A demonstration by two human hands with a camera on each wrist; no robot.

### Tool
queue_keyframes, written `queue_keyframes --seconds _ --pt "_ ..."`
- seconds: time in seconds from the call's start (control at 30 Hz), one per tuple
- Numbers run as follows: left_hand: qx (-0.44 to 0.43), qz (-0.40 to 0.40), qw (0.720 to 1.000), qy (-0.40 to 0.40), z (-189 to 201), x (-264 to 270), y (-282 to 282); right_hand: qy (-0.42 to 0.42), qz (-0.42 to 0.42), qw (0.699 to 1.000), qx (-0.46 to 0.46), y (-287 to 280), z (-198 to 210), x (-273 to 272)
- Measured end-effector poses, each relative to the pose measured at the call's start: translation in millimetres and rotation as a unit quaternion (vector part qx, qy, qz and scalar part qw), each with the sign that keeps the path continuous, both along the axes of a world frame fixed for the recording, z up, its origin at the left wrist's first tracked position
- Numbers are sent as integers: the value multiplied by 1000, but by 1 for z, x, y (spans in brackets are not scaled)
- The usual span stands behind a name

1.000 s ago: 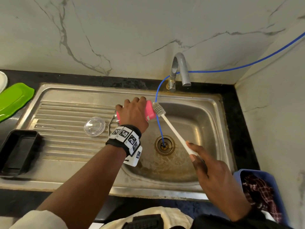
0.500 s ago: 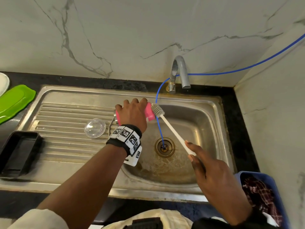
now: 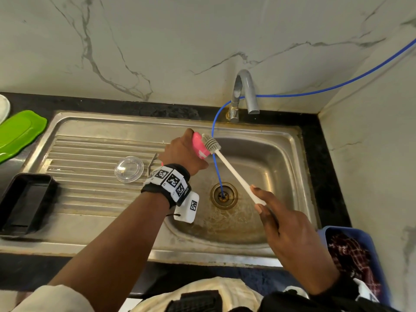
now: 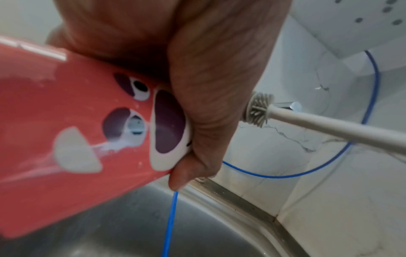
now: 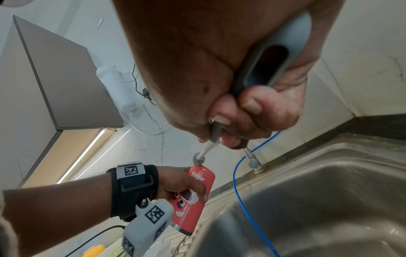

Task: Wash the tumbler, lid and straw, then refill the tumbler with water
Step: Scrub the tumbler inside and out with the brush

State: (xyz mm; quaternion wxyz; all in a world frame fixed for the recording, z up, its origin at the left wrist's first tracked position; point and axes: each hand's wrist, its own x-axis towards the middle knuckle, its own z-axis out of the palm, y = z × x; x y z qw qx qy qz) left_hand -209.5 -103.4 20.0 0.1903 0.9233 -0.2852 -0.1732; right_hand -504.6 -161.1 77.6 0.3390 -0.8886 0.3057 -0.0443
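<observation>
My left hand (image 3: 180, 152) grips the pink tumbler (image 3: 199, 146) over the sink (image 3: 290, 167) basin's left edge, fingers wrapped round its body, thumb (image 4: 189, 163) across the printed face. My right hand (image 3: 290, 235) pinches the white handle of the bottle brush (image 3: 234, 172), fingers curled tight round it; the grey bristle head (image 3: 210, 144) sits right at the tumbler's end, touching or just beside it, can't tell which. Clear lid (image 3: 129, 169) lies flat on the drainboard, left of my left wrist. A thin metal straw (image 3: 152, 164) lies just beside the lid. Blue hose (image 3: 217, 170) runs from the tap (image 3: 244, 93) down into the drain.
</observation>
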Motion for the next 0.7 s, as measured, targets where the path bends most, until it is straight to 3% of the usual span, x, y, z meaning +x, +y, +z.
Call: queue_keyframes --seconds 0.7 --pt "-162 59 982 72 1 -16 -3 -50 -19 998 15 -6 -4 15"
